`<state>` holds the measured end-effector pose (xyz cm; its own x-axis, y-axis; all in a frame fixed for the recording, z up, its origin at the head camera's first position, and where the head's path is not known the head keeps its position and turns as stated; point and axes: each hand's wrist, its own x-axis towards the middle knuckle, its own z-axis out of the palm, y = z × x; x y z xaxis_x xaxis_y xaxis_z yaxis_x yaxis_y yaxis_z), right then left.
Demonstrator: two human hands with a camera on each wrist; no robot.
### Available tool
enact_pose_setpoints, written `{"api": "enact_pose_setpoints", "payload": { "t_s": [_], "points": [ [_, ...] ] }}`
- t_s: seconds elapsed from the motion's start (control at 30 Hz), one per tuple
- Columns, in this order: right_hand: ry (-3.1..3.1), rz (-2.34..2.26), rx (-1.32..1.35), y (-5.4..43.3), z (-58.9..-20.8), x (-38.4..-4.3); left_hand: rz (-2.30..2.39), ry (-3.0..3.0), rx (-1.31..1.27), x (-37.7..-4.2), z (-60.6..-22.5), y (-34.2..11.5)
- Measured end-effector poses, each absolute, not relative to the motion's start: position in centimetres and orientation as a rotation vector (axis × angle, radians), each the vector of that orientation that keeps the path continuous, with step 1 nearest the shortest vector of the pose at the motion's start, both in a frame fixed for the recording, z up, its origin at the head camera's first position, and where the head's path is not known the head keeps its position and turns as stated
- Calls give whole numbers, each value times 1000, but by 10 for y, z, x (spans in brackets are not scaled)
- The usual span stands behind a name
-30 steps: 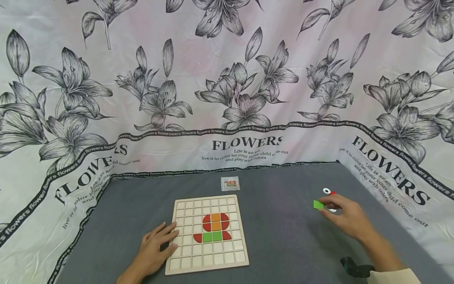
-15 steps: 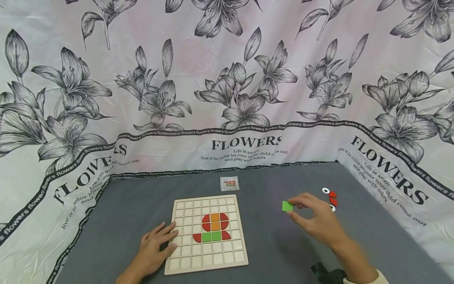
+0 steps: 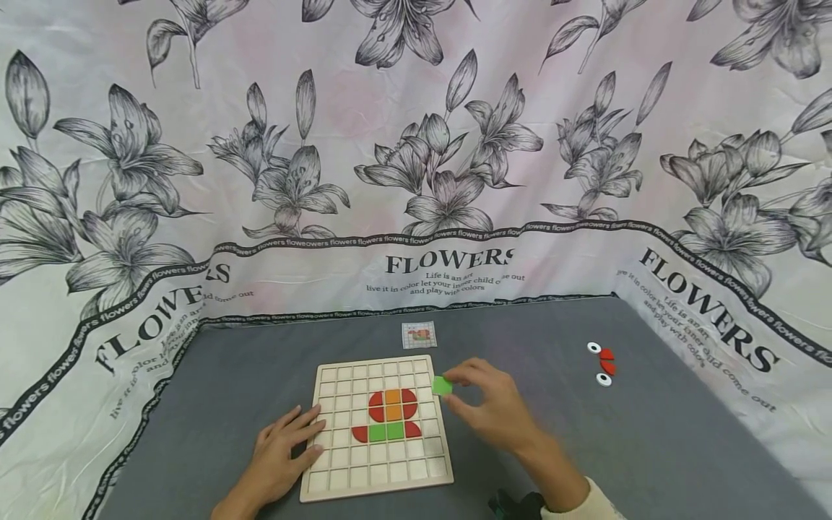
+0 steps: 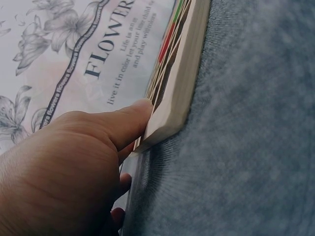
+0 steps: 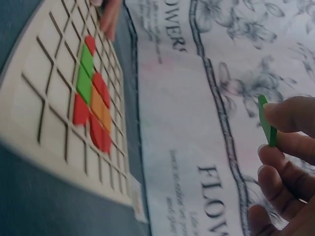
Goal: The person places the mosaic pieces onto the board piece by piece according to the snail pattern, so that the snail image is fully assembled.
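Note:
A wooden grid board (image 3: 370, 477) lies on the grey table, with red, orange and green tiles set in its middle cells. My right hand (image 3: 497, 408) pinches a green square tile (image 3: 442, 386) between thumb and fingers, over the board's right edge in the head view. In the right wrist view the tile (image 5: 267, 120) shows nearly edge-on. My left hand (image 3: 276, 451) rests on the board's left edge with its fingers spread. Its thumb (image 4: 133, 120) touches the frame in the left wrist view.
Two white rings (image 3: 604, 379) with dark centres and two red pieces (image 3: 607, 354) lie at the right of the table. A small printed picture card (image 3: 418, 335) lies behind the board. Flower-printed cloth (image 3: 448, 274) walls the back and sides.
My right hand has carried the green tile leftward from beside the loose pieces on the right to the board's right edge. The left hand has stayed at the board's left edge.

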<state>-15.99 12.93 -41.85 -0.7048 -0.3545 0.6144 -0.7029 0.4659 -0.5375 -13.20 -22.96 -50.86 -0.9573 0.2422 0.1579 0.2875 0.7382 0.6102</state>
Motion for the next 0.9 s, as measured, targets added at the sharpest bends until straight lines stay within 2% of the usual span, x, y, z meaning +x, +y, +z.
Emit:
{"api": "enact_pose_setpoints", "payload": {
  "t_s": [0.53, 0.9],
  "points": [
    [-2664, 1112, 952, 39, -461, -189, -1000, -2902, -414, -133, -509, -230],
    [-2765, 740, 995, 6, -485, -199, -998, -2888, -436, -134, -512, -230]
  ]
}}
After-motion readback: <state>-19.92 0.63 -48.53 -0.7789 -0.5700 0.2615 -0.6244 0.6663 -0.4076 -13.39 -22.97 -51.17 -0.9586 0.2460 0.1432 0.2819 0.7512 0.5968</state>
